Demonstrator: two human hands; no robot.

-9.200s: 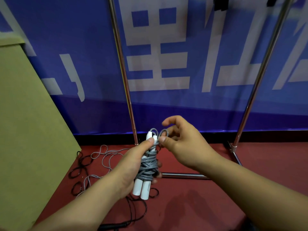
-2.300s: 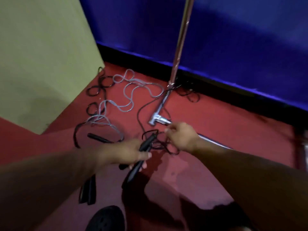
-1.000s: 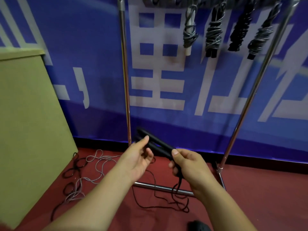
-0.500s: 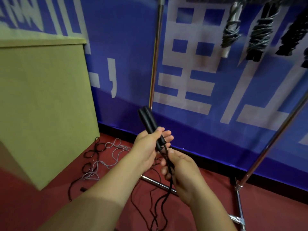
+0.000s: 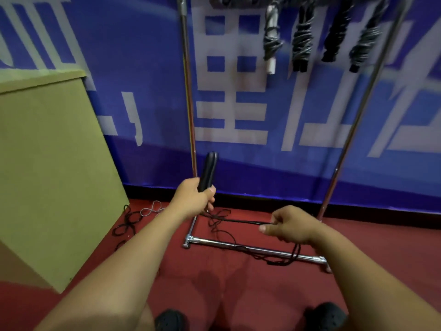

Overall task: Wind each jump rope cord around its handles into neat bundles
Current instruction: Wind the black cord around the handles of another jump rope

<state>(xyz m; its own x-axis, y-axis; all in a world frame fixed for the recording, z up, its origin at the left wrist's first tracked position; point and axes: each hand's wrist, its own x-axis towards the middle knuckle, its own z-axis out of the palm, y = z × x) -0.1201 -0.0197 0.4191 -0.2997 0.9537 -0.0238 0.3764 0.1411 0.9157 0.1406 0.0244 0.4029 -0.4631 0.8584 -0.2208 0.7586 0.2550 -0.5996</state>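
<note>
Winding of the black rope looks about to begin. Left hand [image 5: 194, 199] grips the paired black handles [image 5: 208, 170] upright, fingers [image 5: 210, 192] curled tight around their lower end, above the red floor [image 5: 238, 295] near the rack's base bar [image 5: 250, 248]. Right hand [image 5: 290, 226] pinches the black cord [image 5: 238, 221], drawn taut between both hands; its slack trails down over the bar. Next move, I judge: carry the cord up and around the handles, keeping tension. Other loose cords [image 5: 133, 218] lie by the board's foot.
</note>
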